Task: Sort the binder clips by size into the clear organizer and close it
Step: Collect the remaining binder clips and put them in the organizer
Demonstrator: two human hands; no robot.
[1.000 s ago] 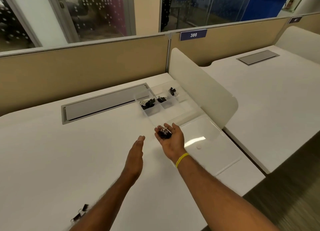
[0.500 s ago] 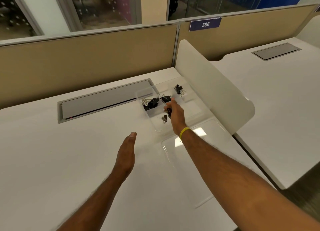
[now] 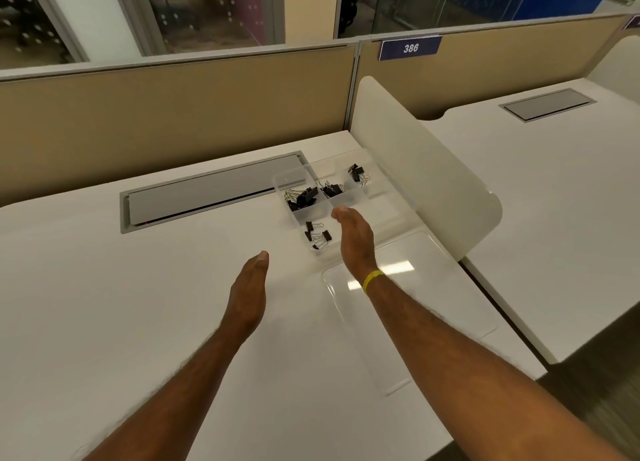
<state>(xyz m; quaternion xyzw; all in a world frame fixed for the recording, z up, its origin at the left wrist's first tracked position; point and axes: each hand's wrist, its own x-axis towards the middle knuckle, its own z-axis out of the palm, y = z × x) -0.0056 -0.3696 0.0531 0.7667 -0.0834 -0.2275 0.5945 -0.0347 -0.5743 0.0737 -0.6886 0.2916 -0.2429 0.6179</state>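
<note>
The clear organizer [image 3: 282, 180] lies open on the white desk, its lid [image 3: 426, 308] folded out toward me. Black binder clips lie in separate compartments: a large pile [image 3: 302, 197] at back left, a smaller group [image 3: 332, 189] in the back middle, a few [image 3: 358, 175] at back right, and several [image 3: 318, 236] in the front left compartment. My right hand [image 3: 355, 241], with a yellow wristband, hovers flat and empty over the organizer's front part, beside those front clips. My left hand [image 3: 249, 289] hangs flat and empty over the desk, left of the lid.
A grey cable hatch [image 3: 207, 194] is set into the desk behind my left hand. A white curved divider [image 3: 433, 170] stands right of the organizer, and a tan partition [image 3: 173, 114] runs along the back. The desk edge drops off at lower right.
My right hand carried clips from my palm to the organizer and let them go into the front left compartment; it is now flat and empty. The left hand hardly moved.
</note>
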